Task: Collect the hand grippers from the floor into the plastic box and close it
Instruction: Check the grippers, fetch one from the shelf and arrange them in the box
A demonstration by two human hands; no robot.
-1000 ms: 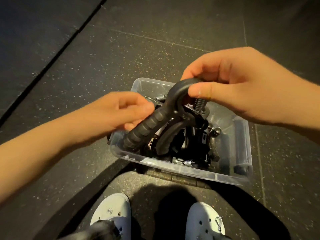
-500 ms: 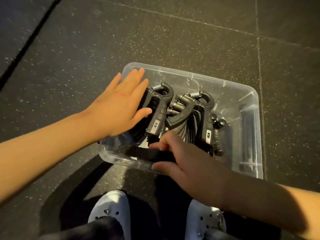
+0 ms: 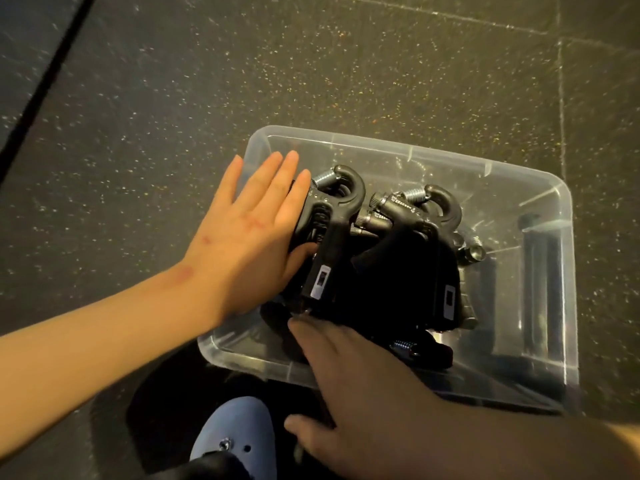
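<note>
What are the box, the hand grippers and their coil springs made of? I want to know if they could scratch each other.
Box: clear plastic, glossy; the floor shows through its walls. Hand grippers: dark moulded bodies with a dull sheen, probably hard plastic, possibly rubber-coated on the handles. Coil springs: bright silvery metal, likely steel, judging by sharp highlights. Metal on clear plastic could scuff it.

— Where does the box sit?
— The box sits on the floor, just ahead of a shoe at the near edge.
— And inside it?
— The hand grippers lie piled in its left and middle part.
— The hands?
— The left hand lies flat against the pile's left side, over the box's left wall. The right hand reaches over the near wall, fingers at the pile's near end.
</note>
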